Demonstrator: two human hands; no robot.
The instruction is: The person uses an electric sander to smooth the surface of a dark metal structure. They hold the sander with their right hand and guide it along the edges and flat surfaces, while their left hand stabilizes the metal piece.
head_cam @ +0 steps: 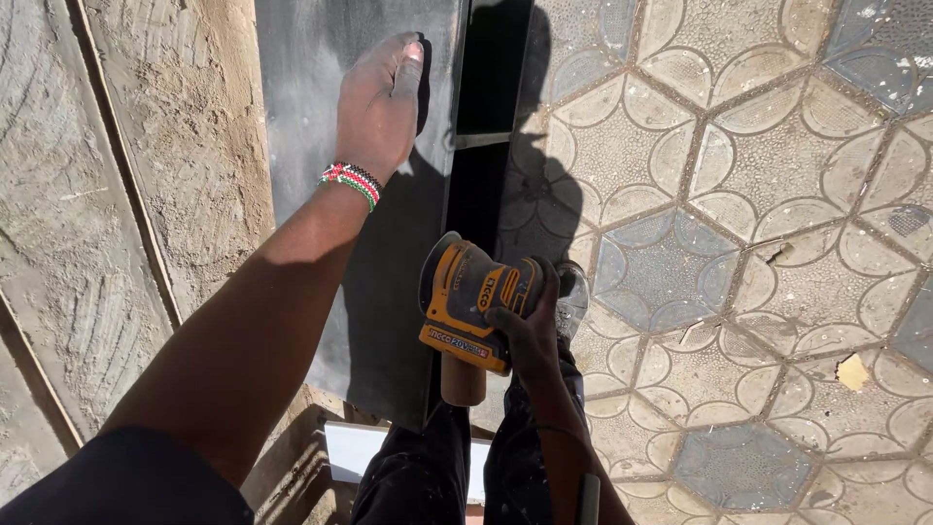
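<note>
Gripping a yellow sander [466,306], the right hand [525,331] is closed around its body. At eleven o'clock, the left hand [379,107] lies flat, fingers open, on the dark panel [311,58].

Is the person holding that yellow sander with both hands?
No: only the right hand grips the yellow sander; the left hand lies flat on the dark panel.

A rough plaster wall [117,224] fills the left side. On the right lies a floor [758,194] of six-sided paving tiles with petal patterns (some grey, some beige). Strong sunlight throws dark, sharp shadows.
</note>
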